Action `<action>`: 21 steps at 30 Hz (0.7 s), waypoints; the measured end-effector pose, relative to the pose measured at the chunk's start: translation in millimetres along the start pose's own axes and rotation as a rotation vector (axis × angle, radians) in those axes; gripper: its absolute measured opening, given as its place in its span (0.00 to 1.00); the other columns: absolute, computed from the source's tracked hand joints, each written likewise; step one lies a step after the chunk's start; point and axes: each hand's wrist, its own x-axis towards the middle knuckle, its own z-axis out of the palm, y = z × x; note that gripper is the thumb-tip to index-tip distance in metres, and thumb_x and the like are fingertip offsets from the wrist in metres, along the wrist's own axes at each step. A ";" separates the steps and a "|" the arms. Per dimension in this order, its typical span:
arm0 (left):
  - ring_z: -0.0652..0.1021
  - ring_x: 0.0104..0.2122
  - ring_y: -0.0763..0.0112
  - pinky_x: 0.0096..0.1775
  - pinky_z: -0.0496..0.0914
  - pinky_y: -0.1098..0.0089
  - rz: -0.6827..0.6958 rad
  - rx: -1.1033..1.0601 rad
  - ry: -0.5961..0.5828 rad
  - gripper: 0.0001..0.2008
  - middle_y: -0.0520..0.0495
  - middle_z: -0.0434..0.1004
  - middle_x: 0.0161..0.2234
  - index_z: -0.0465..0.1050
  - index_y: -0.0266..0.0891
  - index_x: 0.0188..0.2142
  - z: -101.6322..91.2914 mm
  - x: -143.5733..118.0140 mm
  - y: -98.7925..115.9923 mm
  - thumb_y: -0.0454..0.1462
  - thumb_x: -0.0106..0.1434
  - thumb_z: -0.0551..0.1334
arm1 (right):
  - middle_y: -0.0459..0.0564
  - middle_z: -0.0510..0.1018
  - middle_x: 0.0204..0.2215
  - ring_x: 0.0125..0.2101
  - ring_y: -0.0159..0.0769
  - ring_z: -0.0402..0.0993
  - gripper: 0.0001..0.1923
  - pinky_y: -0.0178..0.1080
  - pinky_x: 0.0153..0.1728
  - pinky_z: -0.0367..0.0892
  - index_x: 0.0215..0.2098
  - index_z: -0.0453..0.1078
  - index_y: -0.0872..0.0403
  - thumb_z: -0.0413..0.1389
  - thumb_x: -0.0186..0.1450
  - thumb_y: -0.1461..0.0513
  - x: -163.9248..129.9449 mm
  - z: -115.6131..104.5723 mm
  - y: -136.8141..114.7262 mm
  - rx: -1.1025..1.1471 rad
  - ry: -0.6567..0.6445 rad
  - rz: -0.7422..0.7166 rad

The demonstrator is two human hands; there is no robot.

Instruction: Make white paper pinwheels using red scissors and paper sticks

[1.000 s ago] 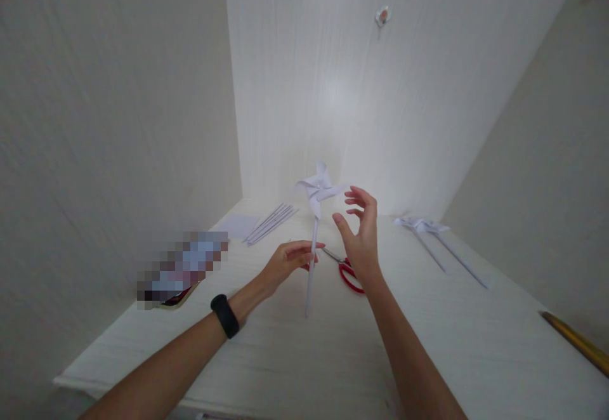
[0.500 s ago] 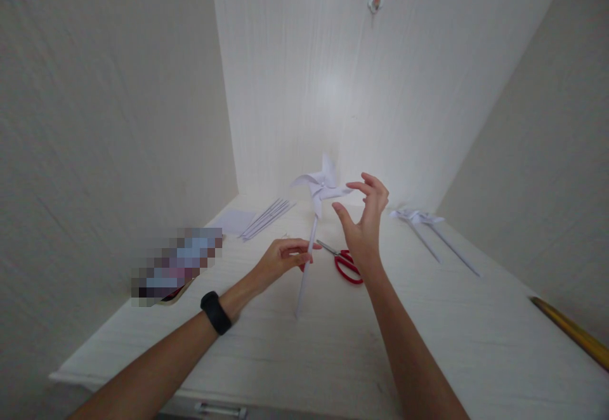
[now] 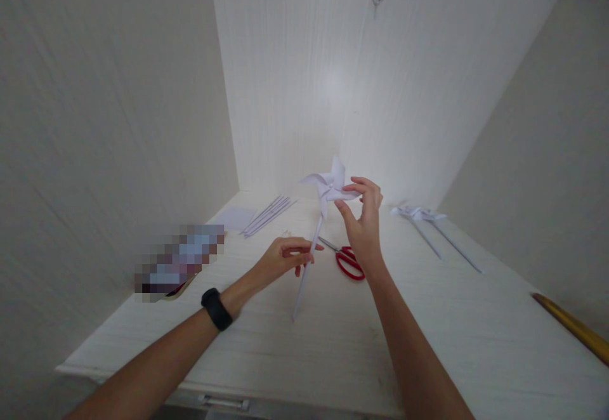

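A white paper pinwheel [image 3: 332, 186] stands tilted over the desk on its rolled paper stick [image 3: 304, 280]. My left hand [image 3: 284, 258], below a black wristband, is closed, pinching that stick around its middle between thumb and fingers. At the pinwheel's right blade is my right hand [image 3: 365, 220]. Its thumb lies below the blade and its fingertips above, closed on the paper. Behind my right wrist, red-handled scissors [image 3: 349, 262] lie on the desk, their handles partly covered by the wrist.
Several thin paper sticks [image 3: 269, 215] and a white paper sheet [image 3: 236, 217] lie at the back left. A blurred-out object [image 3: 185, 258] is by the left wall. Finished-looking pinwheels [image 3: 419, 212] rest at the right. A yellow strip [image 3: 571, 328] lies along the right edge.
The pinwheel's head has tilted to the right, toward my right hand. My right thumb and fingers have closed in on its right blade. The left hand keeps its grip on the stick.
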 end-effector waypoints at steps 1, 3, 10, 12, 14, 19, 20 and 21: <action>0.71 0.26 0.74 0.22 0.67 0.76 0.001 0.001 -0.002 0.17 0.47 0.72 0.28 0.80 0.34 0.40 0.2 -0.1 0.5 0.44 0.55 0.67 | 0.54 0.69 0.50 0.53 0.45 0.63 0.11 0.51 0.52 0.59 0.43 0.66 0.50 0.56 0.64 0.56 0.0 0.0 0.4 0.007 0.005 0.008; 0.71 0.26 0.74 0.22 0.68 0.76 0.005 -0.002 -0.007 0.17 0.47 0.72 0.28 0.80 0.34 0.39 0.8 -0.2 1.8 0.44 0.55 0.67 | 0.54 0.70 0.49 0.52 0.44 0.64 0.10 0.51 0.52 0.60 0.42 0.66 0.50 0.56 0.64 0.56 0.0 0.1 1.4 0.004 0.004 0.013; 0.72 0.26 0.73 0.23 0.70 0.75 0.011 -0.005 -0.009 0.16 0.48 0.71 0.28 0.81 0.34 0.39 1.9 -0.8 4.6 0.44 0.54 0.68 | 0.53 0.71 0.48 0.53 0.44 0.64 0.06 0.51 0.54 0.60 0.37 0.69 0.50 0.56 0.65 0.57 0.0 0.1 2.9 0.016 -0.020 -0.003; 0.72 0.26 0.73 0.24 0.70 0.75 0.014 -0.010 -0.006 0.16 0.48 0.71 0.28 0.81 0.34 0.38 1.9 -1.2 5.2 0.43 0.54 0.68 | 0.53 0.71 0.48 0.53 0.44 0.65 0.06 0.51 0.54 0.60 0.36 0.70 0.50 0.55 0.65 0.57 0.2 0.0 2.5 0.021 -0.027 0.003; 0.72 0.26 0.74 0.24 0.71 0.75 0.017 -0.014 -0.005 0.15 0.48 0.71 0.28 0.81 0.35 0.38 1.9 -1.6 5.7 0.42 0.55 0.68 | 0.52 0.71 0.48 0.53 0.44 0.65 0.06 0.52 0.55 0.59 0.36 0.71 0.49 0.55 0.65 0.56 0.6 -0.3 2.1 0.017 -0.035 0.006; 0.72 0.26 0.74 0.24 0.71 0.75 0.019 -0.002 -0.011 0.15 0.48 0.71 0.28 0.81 0.35 0.39 0.9 -2.4 5.1 0.42 0.55 0.68 | 0.52 0.72 0.47 0.52 0.43 0.65 0.06 0.52 0.56 0.58 0.34 0.73 0.49 0.56 0.65 0.57 1.3 -0.9 2.1 0.036 -0.034 0.008; 0.73 0.26 0.74 0.23 0.71 0.75 0.020 -0.003 -0.014 0.14 0.48 0.71 0.28 0.81 0.36 0.39 0.7 -2.5 4.7 0.42 0.55 0.68 | 0.52 0.72 0.47 0.52 0.43 0.65 0.06 0.52 0.56 0.58 0.34 0.73 0.49 0.56 0.65 0.58 1.4 -1.0 2.2 0.040 -0.031 0.010; 0.72 0.25 0.75 0.23 0.71 0.75 0.024 -0.006 -0.018 0.14 0.49 0.71 0.28 0.81 0.36 0.39 0.6 -2.6 4.2 0.42 0.55 0.68 | 0.52 0.72 0.47 0.52 0.43 0.65 0.05 0.52 0.55 0.58 0.34 0.73 0.50 0.56 0.64 0.58 1.4 -1.0 2.2 0.044 -0.028 0.013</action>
